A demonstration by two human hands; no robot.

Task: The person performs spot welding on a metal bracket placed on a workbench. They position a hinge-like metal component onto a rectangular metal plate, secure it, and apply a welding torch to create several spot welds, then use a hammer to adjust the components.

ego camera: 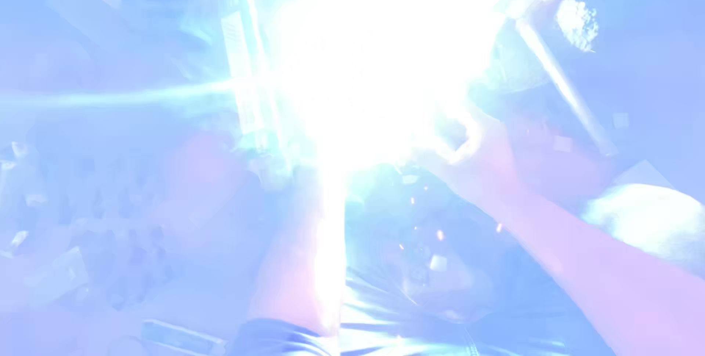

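Observation:
A blinding white-blue glare (382, 55) fills the upper middle of the view and washes out most detail. My left forearm (290, 268) rises from the bottom edge into the glare, which hides the hand. My right hand (474, 154) reaches in from the lower right, its fingers curled at the glare's edge. What it holds is lost in the light. A few orange sparks (440, 235) fall below it. An upright pale metal bar (250, 69) stands just left of the glare.
A thin slanted bar (562, 77) runs down to the right of the glare. A pale rounded shape (650, 216) lies at the right edge. Dim flat pieces (51, 275) and scraps lie at the lower left. Shiny blue fabric (396, 326) shows at the bottom.

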